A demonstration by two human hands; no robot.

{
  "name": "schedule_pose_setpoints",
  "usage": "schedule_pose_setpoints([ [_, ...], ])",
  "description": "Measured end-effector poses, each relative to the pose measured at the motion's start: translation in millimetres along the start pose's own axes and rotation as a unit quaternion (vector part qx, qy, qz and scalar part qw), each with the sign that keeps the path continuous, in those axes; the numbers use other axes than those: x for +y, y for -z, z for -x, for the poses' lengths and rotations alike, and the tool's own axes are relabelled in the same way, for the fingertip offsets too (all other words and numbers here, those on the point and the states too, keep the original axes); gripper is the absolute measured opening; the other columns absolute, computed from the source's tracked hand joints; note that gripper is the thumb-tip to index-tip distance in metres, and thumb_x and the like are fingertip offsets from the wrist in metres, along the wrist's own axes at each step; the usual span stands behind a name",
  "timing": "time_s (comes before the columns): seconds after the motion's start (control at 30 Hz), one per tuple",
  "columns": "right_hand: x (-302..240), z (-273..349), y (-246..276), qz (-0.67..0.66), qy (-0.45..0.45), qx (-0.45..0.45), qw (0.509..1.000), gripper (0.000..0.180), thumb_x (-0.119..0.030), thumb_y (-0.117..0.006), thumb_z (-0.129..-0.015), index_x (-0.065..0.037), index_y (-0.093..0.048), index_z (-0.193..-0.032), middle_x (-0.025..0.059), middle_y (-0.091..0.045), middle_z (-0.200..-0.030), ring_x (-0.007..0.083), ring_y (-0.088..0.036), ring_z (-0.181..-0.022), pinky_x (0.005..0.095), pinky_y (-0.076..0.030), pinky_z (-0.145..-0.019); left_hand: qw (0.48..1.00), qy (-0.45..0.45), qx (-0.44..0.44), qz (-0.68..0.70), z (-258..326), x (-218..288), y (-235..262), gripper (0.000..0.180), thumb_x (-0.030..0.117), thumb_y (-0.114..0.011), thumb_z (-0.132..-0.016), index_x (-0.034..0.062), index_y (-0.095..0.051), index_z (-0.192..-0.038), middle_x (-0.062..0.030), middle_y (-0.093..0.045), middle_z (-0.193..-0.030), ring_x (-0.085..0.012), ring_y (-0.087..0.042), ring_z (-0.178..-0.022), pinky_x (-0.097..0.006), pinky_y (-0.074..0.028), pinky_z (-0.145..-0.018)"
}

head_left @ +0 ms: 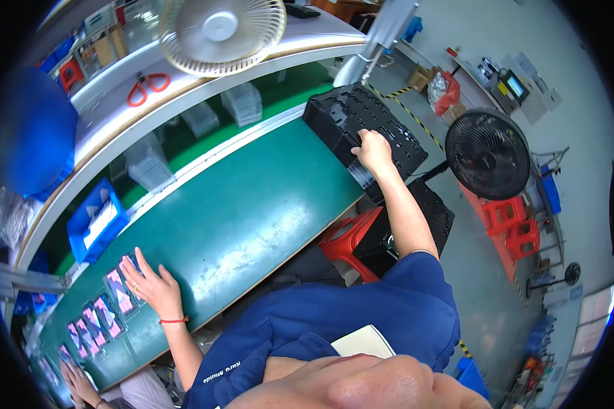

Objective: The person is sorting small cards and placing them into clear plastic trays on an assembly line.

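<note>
Bright, glare on tabletop (252,204) — bent edges

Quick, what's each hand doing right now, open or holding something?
Left hand: open, fingers spread by a pink-patterned panel.
Right hand: fingers bent at the black crate; whether it holds anything cannot be told.

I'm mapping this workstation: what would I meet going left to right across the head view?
Open-topped blue bin, left hand, off-white fan, right hand, black caged fan, smaller black fan.
</note>
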State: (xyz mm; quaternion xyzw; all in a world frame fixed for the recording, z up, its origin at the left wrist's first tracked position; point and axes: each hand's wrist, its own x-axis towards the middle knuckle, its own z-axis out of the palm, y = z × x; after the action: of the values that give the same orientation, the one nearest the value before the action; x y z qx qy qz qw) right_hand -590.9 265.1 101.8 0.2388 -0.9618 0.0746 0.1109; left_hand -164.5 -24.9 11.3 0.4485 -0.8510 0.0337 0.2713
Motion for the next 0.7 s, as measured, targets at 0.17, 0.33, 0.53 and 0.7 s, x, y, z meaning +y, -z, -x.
schedule_pose_setpoints([
  [0.17, 11, -5, 35, -0.104, -0.019, 0.047, 0.993, 0.042, -0.018, -0.078, -0.070, -0.008, -0.065, -0.109, 0.0179, -0.063, -0.104, 0.0337, -0.060, -0.103, 0.0420, -0.048, -0.089, 0.978, -0.140, 0.010, 0.152, -26, 48, 9, 0.057, 0.009, -0.066, -0.080, 0.0063, -0.046, -0.134, -0.0234, -0.031, -0.144, -0.0422, -0.028, -0.135, -0.049, -0.026, -0.109],
  [0.33, 23, 60, 76, -0.150, -0.044, 0.140, 0.978, 0.042, -0.017, -0.077, -0.069, -0.005, -0.064, -0.107, 0.0139, -0.064, -0.088, 0.0280, -0.063, -0.084, 0.0367, -0.050, -0.078, 0.943, -0.240, 0.000, 0.233, -45, 104, -1, 0.047, 0.009, -0.067, -0.080, 0.0060, -0.054, -0.125, -0.0227, -0.033, -0.143, -0.0411, -0.030, -0.134, -0.048, -0.029, -0.108],
  [0.53, 87, 143, 42, 0.000, -0.343, 0.192, 0.920, 0.043, -0.025, -0.077, -0.072, -0.004, -0.064, -0.107, 0.0214, -0.064, -0.097, 0.0379, -0.063, -0.092, 0.0437, -0.051, -0.081, 0.934, -0.231, -0.068, 0.264, -26, 105, -36, 0.040, 0.009, -0.067, -0.080, 0.0057, -0.058, -0.119, -0.0217, -0.035, -0.142, -0.0401, -0.033, -0.133, -0.047, -0.031, -0.107],
  [0.7, 123, 164, -61, -0.012, -0.461, 0.053, 0.886, 0.051, -0.034, -0.077, -0.071, -0.006, -0.064, -0.111, 0.0218, -0.062, -0.107, 0.0375, -0.062, -0.099, 0.0437, -0.051, -0.086, 0.933, -0.223, -0.076, 0.272, -24, 99, -40, 0.037, 0.009, -0.068, -0.080, 0.0055, -0.060, -0.116, -0.0216, -0.037, -0.141, -0.0398, -0.035, -0.131, -0.047, -0.033, -0.106],
])
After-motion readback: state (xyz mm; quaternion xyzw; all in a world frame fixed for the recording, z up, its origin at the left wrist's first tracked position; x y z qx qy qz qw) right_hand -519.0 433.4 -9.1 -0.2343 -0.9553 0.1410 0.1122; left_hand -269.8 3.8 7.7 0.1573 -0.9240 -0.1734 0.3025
